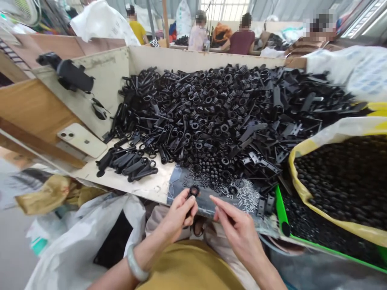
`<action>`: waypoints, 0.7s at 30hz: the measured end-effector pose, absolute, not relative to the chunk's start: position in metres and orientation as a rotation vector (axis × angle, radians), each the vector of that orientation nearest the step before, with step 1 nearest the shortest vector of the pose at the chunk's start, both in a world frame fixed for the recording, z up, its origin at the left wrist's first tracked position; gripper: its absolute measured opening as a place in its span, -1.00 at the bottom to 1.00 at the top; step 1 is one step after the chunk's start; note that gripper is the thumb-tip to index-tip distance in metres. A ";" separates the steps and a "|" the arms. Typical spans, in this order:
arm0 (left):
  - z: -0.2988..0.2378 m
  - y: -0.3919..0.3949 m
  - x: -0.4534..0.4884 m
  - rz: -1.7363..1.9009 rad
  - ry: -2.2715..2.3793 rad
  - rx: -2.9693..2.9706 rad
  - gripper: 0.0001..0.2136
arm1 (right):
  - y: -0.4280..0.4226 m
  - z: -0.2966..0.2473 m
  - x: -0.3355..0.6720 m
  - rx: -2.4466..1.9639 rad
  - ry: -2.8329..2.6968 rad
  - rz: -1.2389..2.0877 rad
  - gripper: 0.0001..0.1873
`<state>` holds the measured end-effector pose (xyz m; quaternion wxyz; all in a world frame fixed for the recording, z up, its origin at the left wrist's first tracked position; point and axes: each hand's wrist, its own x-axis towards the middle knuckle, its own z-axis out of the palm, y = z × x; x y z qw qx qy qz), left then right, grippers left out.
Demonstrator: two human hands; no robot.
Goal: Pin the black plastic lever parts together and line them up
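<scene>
My left hand (180, 212) is closed around a black plastic part with a ring-shaped end (194, 191), which sticks up past the thumb. The rest of that part is hidden in the palm. A little to the right, my right hand (234, 221) is closed in a pinch, its fingertips apart from the ring; whatever they hold, if anything, is too small to make out. Just beyond my hands lie small black balls (208, 163) and a patch of small silver pins or screws (246, 195). Finished-looking black ring-ended parts (133, 163) lie in a bunch to the left.
A large heap of black plastic pieces (211, 104) fills the walled bench. On the left are a white phone (82, 139) and a black cylindrical device (75, 75). An open sack (302, 189) of black pieces and a green edge strip (281, 209) stand right. Several people sit beyond.
</scene>
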<state>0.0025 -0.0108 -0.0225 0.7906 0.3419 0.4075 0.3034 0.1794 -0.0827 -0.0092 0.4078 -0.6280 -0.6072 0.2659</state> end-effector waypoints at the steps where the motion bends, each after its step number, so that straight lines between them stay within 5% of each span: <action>1: -0.024 -0.011 0.002 0.653 0.855 0.737 -0.55 | -0.081 -0.008 0.176 -1.563 -1.571 0.662 -0.63; 11: -0.021 -0.010 -0.006 0.631 0.843 0.635 -0.51 | -0.070 -0.018 0.160 -1.553 -1.822 0.594 -0.57; 21: -0.023 -0.009 -0.006 0.644 0.852 0.624 -0.72 | -0.070 -0.023 0.163 -1.605 -1.857 0.563 -0.57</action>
